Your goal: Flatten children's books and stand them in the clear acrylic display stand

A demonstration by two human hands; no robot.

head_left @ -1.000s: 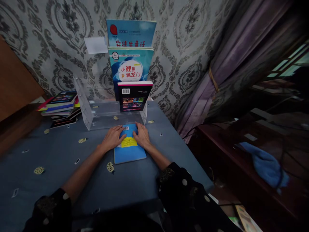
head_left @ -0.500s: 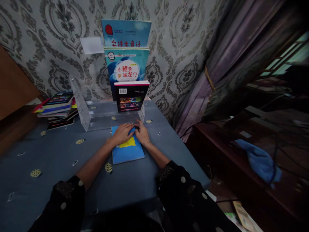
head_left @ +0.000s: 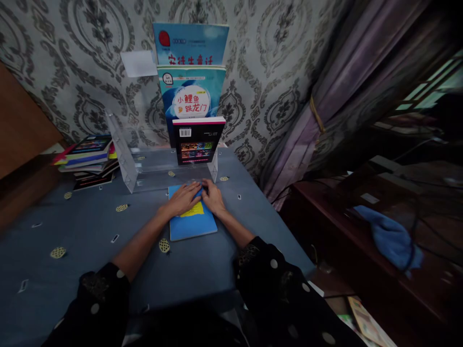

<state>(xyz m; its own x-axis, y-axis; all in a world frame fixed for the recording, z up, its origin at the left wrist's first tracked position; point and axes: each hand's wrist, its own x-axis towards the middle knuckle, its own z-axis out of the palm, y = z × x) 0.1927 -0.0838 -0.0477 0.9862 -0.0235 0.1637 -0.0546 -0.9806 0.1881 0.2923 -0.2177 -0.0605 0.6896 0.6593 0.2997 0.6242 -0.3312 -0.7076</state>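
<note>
A blue book [head_left: 193, 226] with a yellow patch lies flat on the table in front of me. Across its upper left part rests my left hand [head_left: 183, 198], fingers stretched out. My right hand [head_left: 214, 196] lies at the book's upper right edge, its fingers extended and close to the left fingertips. Neither hand is wrapped round the book. Just behind them stands a clear acrylic book rack [head_left: 125, 161]. On its right side a black book [head_left: 197, 140], a teal book [head_left: 195, 94] and a taller blue book [head_left: 191, 43] stand in rising tiers.
Left of the rack sits a stack of books [head_left: 88, 156]. The dark blue cloth with pineapple prints covers the table [head_left: 90, 265]. At the right are a purple curtain [head_left: 294, 149] and a dark red cabinet [head_left: 336, 231] bearing a blue cloth [head_left: 390, 238].
The view has shifted slightly, so the rack and books appear a little higher. Both hands stay on the blue book in nearly the same pose.
</note>
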